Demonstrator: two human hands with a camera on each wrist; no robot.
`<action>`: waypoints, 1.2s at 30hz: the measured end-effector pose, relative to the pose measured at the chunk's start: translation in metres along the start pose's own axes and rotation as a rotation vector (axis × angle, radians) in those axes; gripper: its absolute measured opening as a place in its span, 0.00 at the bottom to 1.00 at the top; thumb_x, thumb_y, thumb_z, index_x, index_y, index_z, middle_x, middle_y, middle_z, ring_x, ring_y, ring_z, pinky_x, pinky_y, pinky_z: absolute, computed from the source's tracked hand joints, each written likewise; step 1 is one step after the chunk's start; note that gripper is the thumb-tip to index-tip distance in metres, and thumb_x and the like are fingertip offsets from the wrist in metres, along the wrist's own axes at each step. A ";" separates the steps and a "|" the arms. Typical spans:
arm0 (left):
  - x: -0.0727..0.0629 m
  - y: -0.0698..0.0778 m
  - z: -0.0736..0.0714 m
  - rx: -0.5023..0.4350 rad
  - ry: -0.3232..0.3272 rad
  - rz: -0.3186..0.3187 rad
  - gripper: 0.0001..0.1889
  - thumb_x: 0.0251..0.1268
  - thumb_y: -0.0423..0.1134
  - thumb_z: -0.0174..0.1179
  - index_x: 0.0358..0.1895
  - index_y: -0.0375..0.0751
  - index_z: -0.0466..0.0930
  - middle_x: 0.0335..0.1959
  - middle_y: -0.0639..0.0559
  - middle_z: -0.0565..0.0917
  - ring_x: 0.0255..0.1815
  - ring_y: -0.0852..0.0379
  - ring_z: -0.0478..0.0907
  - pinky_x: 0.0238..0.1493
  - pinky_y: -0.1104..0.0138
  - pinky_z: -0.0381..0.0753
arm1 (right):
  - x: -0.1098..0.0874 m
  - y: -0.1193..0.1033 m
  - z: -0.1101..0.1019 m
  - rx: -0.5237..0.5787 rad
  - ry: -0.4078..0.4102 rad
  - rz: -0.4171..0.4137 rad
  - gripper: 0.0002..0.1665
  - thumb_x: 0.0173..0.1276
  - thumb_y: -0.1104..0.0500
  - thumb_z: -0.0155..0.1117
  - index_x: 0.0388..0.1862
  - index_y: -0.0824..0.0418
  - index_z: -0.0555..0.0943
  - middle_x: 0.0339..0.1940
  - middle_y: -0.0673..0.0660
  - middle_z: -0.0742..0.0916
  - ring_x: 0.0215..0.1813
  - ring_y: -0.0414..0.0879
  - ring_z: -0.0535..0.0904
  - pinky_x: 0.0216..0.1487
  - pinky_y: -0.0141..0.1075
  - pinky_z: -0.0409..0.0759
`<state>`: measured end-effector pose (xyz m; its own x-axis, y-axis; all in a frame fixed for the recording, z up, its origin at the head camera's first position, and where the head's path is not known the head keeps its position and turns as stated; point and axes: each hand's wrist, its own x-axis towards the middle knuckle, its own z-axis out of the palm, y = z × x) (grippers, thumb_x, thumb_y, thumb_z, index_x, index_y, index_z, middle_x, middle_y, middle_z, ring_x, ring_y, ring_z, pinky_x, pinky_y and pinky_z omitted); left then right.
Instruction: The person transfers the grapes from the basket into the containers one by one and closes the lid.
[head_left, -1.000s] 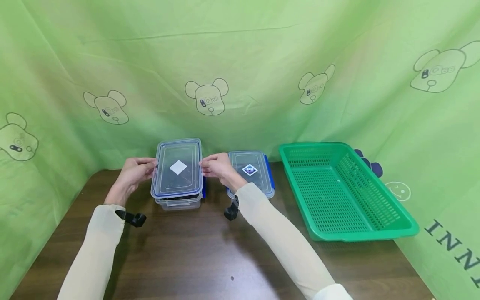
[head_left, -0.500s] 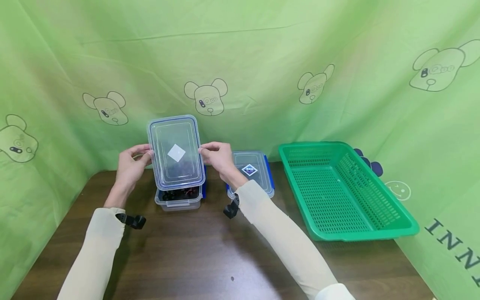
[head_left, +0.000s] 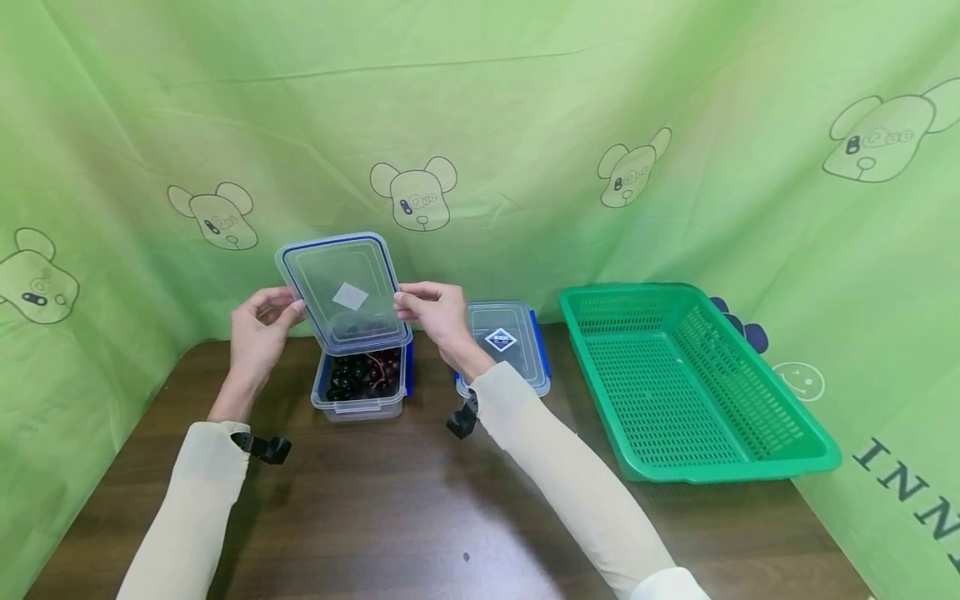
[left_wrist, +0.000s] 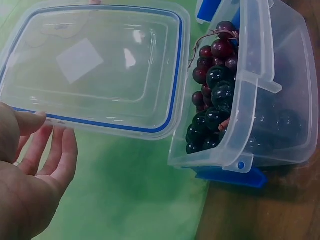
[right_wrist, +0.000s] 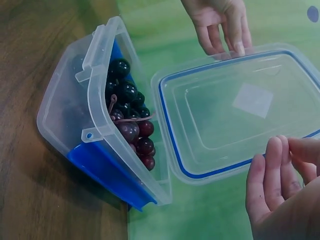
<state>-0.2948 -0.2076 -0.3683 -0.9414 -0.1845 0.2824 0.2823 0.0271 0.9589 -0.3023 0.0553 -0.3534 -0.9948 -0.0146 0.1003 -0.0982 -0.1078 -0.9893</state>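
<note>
A clear lid (head_left: 341, 279) with a blue seal and a white diamond label hangs tilted above the back of a clear plastic box (head_left: 365, 408). My left hand (head_left: 257, 329) pinches the lid's left edge between thumb and fingers. On the opposite edge, my right hand (head_left: 440, 317) pinches it the same way. Dark grapes (head_left: 363, 375), some black and some reddish with a stem, lie inside the box. Both wrist views show the grapes and the box's blue side clips, one of them the blue clip (right_wrist: 107, 172) hanging down.
Right of the box lies a second clear container (head_left: 517, 358) with blue clips and a diamond sticker, partly behind my right hand. A green perforated basket (head_left: 626, 433) stands further right on the brown wooden table (head_left: 360, 517). A green printed curtain (head_left: 495, 108) closes off the back.
Both hands have raised the lid off the box and tipped it upright, its near edge moving back. The grapes, covered a second ago, are now in plain sight. The basket and second container stay put.
</note>
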 end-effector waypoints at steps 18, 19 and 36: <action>-0.014 -0.018 -0.008 -0.117 0.081 0.108 0.16 0.62 0.19 0.69 0.30 0.47 0.89 0.28 0.65 0.91 0.33 0.71 0.88 0.38 0.80 0.86 | -0.003 0.013 0.003 0.110 -0.065 0.012 0.18 0.78 0.58 0.66 0.52 0.73 0.86 0.46 0.76 0.90 0.34 0.46 0.92 0.46 0.41 0.92; -0.014 -0.020 -0.008 -0.120 0.077 0.112 0.17 0.62 0.18 0.69 0.30 0.48 0.90 0.28 0.65 0.91 0.33 0.71 0.89 0.38 0.80 0.85 | -0.003 0.013 0.003 0.110 -0.056 0.022 0.18 0.77 0.55 0.67 0.49 0.73 0.87 0.44 0.75 0.90 0.33 0.47 0.92 0.44 0.42 0.93; -0.022 -0.036 -0.011 -0.336 0.060 0.004 0.11 0.64 0.14 0.62 0.36 0.29 0.92 0.35 0.53 0.94 0.40 0.61 0.92 0.44 0.73 0.90 | -0.007 0.013 0.004 -0.020 -0.055 0.221 0.32 0.67 0.65 0.76 0.66 0.73 0.77 0.47 0.71 0.91 0.29 0.44 0.90 0.43 0.38 0.92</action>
<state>-0.2824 -0.2155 -0.4092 -0.9303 -0.2430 0.2746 0.3407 -0.2958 0.8925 -0.2964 0.0501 -0.3668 -0.9894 -0.0900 -0.1140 0.1210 -0.0761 -0.9897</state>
